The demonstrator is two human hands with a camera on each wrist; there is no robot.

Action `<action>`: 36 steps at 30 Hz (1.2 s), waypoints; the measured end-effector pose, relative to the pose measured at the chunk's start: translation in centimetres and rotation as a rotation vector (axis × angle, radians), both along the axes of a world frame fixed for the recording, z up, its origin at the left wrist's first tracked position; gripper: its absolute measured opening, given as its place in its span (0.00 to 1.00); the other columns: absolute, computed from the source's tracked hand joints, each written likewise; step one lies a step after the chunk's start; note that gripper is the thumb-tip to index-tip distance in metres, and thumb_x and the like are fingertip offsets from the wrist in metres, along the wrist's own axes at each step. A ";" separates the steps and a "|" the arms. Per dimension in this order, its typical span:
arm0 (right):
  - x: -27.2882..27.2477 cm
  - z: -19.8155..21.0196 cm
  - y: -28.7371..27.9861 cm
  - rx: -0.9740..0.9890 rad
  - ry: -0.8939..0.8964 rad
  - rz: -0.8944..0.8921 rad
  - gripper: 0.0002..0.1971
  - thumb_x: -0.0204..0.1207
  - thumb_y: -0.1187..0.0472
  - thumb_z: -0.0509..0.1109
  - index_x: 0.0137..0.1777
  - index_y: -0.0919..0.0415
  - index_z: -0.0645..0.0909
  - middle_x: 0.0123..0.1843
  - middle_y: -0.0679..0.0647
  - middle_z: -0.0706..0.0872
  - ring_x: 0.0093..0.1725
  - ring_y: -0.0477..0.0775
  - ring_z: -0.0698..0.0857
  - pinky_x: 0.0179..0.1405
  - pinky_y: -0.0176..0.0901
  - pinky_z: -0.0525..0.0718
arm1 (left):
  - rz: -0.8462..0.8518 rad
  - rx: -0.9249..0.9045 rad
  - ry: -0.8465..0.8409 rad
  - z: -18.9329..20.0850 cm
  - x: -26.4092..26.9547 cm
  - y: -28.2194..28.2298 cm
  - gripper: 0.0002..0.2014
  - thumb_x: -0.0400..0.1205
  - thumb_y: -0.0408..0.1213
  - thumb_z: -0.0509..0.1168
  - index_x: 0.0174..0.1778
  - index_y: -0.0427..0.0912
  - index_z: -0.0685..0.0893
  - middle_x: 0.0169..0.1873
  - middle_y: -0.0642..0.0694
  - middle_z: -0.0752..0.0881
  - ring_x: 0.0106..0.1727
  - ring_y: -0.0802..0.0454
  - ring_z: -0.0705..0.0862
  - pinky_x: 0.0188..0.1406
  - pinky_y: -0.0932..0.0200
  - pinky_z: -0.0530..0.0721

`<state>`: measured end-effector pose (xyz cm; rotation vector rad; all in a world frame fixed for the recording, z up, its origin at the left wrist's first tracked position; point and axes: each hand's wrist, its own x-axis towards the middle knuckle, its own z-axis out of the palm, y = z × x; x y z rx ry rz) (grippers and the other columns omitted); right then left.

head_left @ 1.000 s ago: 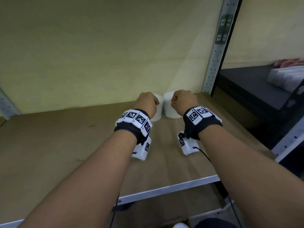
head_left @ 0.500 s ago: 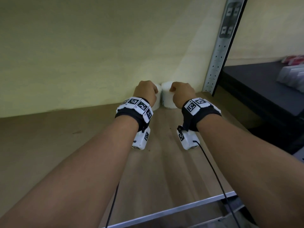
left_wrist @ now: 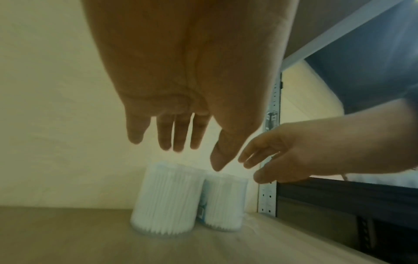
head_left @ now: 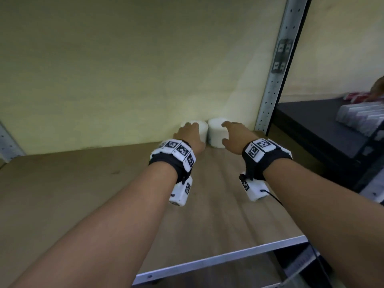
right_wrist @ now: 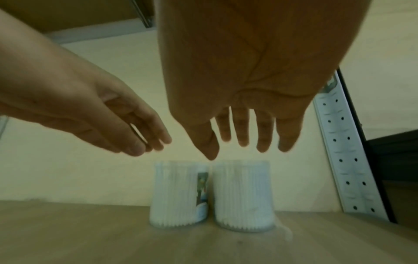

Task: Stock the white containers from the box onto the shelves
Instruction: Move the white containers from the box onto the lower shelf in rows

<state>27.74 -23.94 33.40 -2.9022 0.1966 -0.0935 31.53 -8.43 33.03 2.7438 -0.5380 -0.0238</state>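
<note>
Two white ribbed containers stand side by side against the back wall of the wooden shelf (head_left: 104,194), near the right upright. The left container (head_left: 202,128) (left_wrist: 166,201) (right_wrist: 176,194) carries a small picture label. The right container (head_left: 216,134) (left_wrist: 224,201) (right_wrist: 243,194) stands just beside it. My left hand (head_left: 188,134) (left_wrist: 178,141) hovers open just above and before the left container, fingers straight. My right hand (head_left: 229,134) (right_wrist: 246,141) hovers open above the right container. Neither hand holds anything.
A perforated grey metal upright (head_left: 276,65) bounds the shelf on the right. Beyond it a dark shelf (head_left: 311,125) holds a row of white and red packs (head_left: 361,115). A metal rail (head_left: 218,258) edges the shelf front.
Both hands gripped the containers while pushing them back to the wall. Now both have let go, the fingers have opened and lifted off the containers.
</note>
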 end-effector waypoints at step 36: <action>-28.5 -13.9 20.3 0.091 0.322 0.336 0.19 0.75 0.55 0.69 0.66 0.55 0.79 0.67 0.55 0.79 0.66 0.56 0.80 0.64 0.46 0.80 | -0.041 0.125 0.401 -12.9 -30.1 23.5 0.26 0.72 0.39 0.74 0.66 0.44 0.77 0.63 0.44 0.81 0.62 0.46 0.81 0.62 0.51 0.82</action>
